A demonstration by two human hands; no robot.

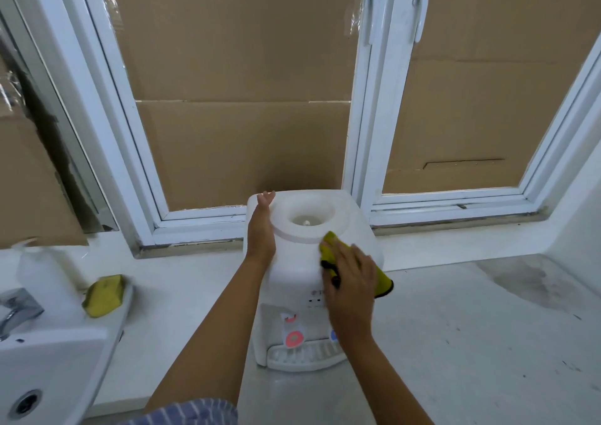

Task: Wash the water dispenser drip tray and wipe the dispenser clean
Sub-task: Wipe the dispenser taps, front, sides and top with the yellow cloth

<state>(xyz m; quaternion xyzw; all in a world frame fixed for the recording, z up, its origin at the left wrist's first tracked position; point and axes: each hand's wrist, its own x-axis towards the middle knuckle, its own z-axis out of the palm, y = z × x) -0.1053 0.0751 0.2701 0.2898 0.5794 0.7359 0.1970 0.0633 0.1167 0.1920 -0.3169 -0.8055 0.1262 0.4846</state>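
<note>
Currently, the dispenser [305,262] stands at 12 o'clock. Keep the left hand [260,229], fingers straight, bracing its side; the right hand [349,281] presses the yellow cloth [330,245] flat; overlap strokes.

The white counter [455,343] holds the water dispenser [302,281]. A sink [65,359] sits at its left end.

A white countertop water dispenser [294,262] stands upright below a window, its drip tray [304,356] seated at the front base; a yellow cloth [331,249] lies on top.
</note>
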